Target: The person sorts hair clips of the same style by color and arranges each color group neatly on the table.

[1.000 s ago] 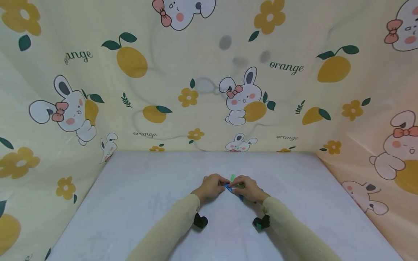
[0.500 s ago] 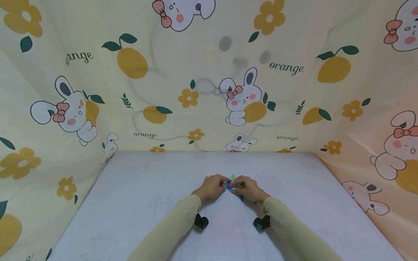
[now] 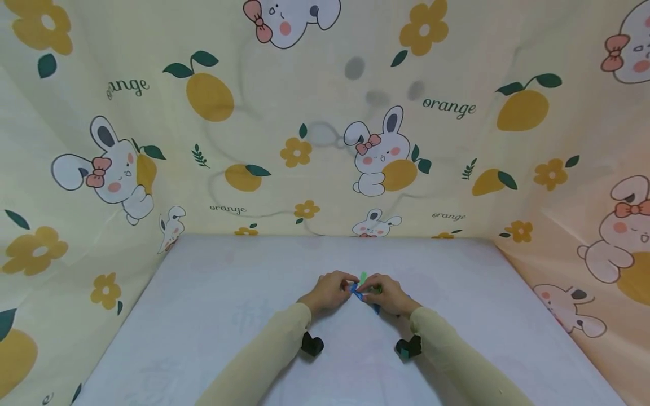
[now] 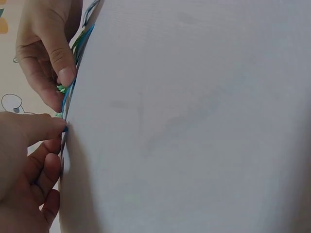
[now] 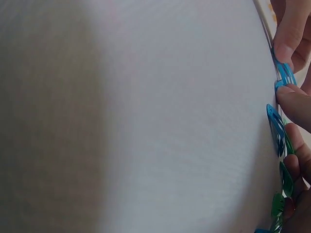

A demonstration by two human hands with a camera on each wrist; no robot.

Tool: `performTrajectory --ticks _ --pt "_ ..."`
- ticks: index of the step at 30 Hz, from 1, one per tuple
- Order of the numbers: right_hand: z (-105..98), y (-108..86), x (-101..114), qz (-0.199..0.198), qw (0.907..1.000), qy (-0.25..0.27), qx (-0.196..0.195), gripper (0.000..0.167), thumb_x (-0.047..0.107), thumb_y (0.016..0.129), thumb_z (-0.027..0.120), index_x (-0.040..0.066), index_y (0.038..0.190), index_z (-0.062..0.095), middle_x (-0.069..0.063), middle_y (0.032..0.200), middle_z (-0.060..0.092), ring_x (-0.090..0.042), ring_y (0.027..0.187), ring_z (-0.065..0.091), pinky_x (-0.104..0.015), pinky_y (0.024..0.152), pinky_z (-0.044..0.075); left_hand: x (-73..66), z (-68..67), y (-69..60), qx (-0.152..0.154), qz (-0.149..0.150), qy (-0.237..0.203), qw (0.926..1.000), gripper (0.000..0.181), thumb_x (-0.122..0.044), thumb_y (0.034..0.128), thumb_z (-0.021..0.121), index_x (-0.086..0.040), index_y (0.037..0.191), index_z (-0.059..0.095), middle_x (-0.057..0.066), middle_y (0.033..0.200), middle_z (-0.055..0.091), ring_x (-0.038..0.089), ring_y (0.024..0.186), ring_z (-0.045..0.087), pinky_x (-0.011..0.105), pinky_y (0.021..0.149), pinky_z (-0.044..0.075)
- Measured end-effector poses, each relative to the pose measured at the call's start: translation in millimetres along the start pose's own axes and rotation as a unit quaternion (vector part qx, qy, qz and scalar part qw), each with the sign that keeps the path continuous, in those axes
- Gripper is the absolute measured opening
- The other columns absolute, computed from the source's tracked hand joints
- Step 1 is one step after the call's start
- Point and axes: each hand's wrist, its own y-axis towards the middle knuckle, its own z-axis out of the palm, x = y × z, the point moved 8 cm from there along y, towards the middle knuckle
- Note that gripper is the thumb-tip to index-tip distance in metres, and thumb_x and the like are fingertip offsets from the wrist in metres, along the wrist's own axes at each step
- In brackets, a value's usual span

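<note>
A blue snap hair clip [image 5: 286, 73] stretches between my two hands, just over the white table. My left hand [image 3: 330, 290] pinches its far end between thumb and fingers. At the near end, the thumb and forefinger of my right hand [image 3: 390, 296] grip it, seemingly where another clip meets it. Below that thumb in the right wrist view hang another blue clip [image 5: 275, 121] and a green clip [image 5: 286, 179], in what looks like a linked row. A light green piece [image 3: 363, 276] shows behind the fingertips. Fingers hide how the clips join.
The white table [image 3: 244, 349] reaches back to a curtain [image 3: 284, 113] printed with rabbits and oranges, which also closes off both sides. Dark heart-shaped pieces [image 3: 312, 344] sit beside the cuffs.
Both hands keep almost the same place and hold on the blue clip. The head view has shifted very slightly.
</note>
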Motion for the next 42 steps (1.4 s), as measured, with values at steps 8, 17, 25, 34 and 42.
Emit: performTrajectory --ticks 8,17,25,34,42 --pt "0.3 -0.7 -0.9 0.011 0.9999 -0.004 -0.004 0.017 0.015 0.088 0.077 0.027 0.101 0.079 0.002 0.118 0.067 -0.028 0.126 0.054 -0.063 0.110 0.034 2.4 -4.5 -5.3 -0.004 0.003 -0.060 0.9982 0.037 -0.004 0.0908 0.065 -0.015 0.126 0.066 -0.005 0.081 0.062 0.010 0.072 0.054 0.033 0.081 0.038" --pt "1.0 -0.9 -1.6 0.013 0.9999 -0.007 -0.001 0.017 0.016 0.089 0.077 0.027 0.101 0.079 0.000 0.122 0.066 -0.028 0.126 0.053 -0.063 0.110 0.035 7.6 -10.4 -14.8 -0.012 -0.004 -0.129 0.9916 0.035 -0.002 0.0916 0.062 -0.009 0.126 0.061 -0.003 0.084 0.062 0.010 0.072 0.055 0.023 0.067 0.045" --pt "0.9 1.6 -2.8 0.024 0.9997 -0.006 0.007 0.018 0.016 0.089 0.076 0.026 0.104 0.079 -0.002 0.125 0.065 -0.028 0.125 0.053 -0.062 0.110 0.036 12.9 -20.6 -25.6 -0.021 0.007 -0.148 0.9887 0.036 -0.001 0.0902 0.064 -0.008 0.125 0.061 0.003 0.090 0.065 0.011 0.077 0.057 0.023 0.071 0.048" --pt "-1.1 -1.8 -1.3 0.025 0.9997 0.004 0.004 0.018 0.015 0.089 0.076 0.023 0.105 0.079 -0.004 0.127 0.065 -0.034 0.132 0.051 -0.064 0.113 0.034 21.7 -37.3 -49.8 -0.027 0.003 -0.152 0.9881 0.038 0.000 0.0888 0.069 -0.007 0.125 0.060 0.001 0.089 0.063 0.011 0.075 0.055 0.022 0.063 0.047" --pt "1.3 -1.9 -1.6 0.025 0.9996 0.005 0.011 0.017 0.016 0.089 0.077 0.024 0.104 0.079 -0.006 0.133 0.062 -0.039 0.138 0.046 -0.066 0.114 0.030 54.8 -54.2 -71.1 -0.042 -0.007 -0.161 0.9860 0.036 0.001 0.0866 0.070 -0.006 0.121 0.062 0.002 0.088 0.064 0.011 0.075 0.057 0.023 0.069 0.049"
